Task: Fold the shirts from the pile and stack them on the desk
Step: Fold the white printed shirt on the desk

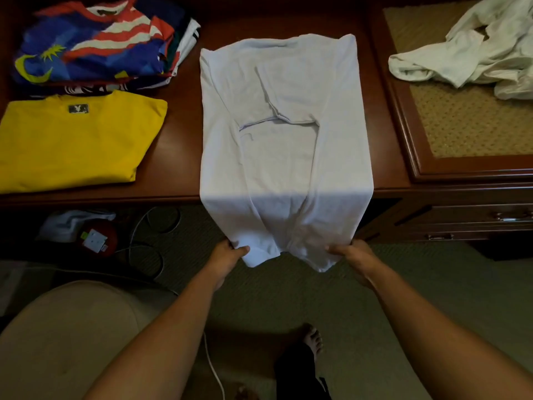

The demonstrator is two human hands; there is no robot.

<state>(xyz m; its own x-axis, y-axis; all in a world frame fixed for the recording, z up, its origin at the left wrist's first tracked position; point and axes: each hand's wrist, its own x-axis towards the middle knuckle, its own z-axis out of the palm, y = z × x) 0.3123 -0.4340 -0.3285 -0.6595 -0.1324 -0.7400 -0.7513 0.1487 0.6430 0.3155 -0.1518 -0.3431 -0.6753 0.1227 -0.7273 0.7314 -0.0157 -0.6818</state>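
A white shirt (285,134) lies lengthwise on the dark wooden desk (181,157), its sides and sleeves folded inward. Its lower part hangs over the desk's front edge. My left hand (229,256) pinches the hem's left corner and my right hand (350,256) pinches the right corner, both below the desk edge. A folded yellow shirt (75,140) lies at the left of the desk. Behind it sits a stack of folded shirts with a blue, red and white striped one (95,44) on top. A crumpled pile of white garments (473,50) lies at the far right.
The white pile rests on a raised woven-topped unit (467,125) right of the desk, with drawers (473,220) below. Under the desk are cables, a power plug (93,241) and white cloth. A beige chair (66,336) stands at lower left. My foot (313,339) is on the carpet.
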